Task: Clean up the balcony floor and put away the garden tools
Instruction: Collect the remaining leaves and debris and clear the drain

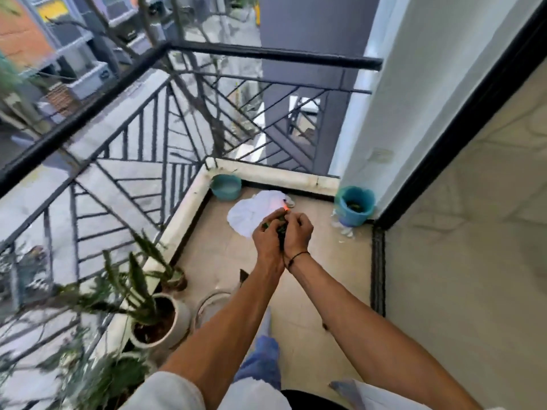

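Fingers of my left hand [268, 236] curled round a small dark green tool with an orange tip [281, 223]; fingers of my right hand [297, 232] curled on the same tool from the other side. Both grips tight, hands touching at the wrists, held out above the beige tiled balcony floor [310, 291]. Can't tell what the tool is: too small, mostly hidden by my hands. Thin black band [299, 255] on my right wrist.

Left to right:
- black metal railing with diagonal bars [124, 137] along the left and far edges, street below.
- spiky green plant in a white ceramic pot [161, 321] by the left kerb, smaller brown pot [174, 281] behind it, round clear dish [211, 303] just beside the white pot.
- shallow teal bowl [226, 186] in the far left corner.
- crumpled white sheet [254, 211] on the floor, directly under my hands in this view.
- teal plastic pot [353, 205] at the foot of the white wall [414, 99], white scraps [344, 229] beside it.
- black door frame [461, 128] on the right.
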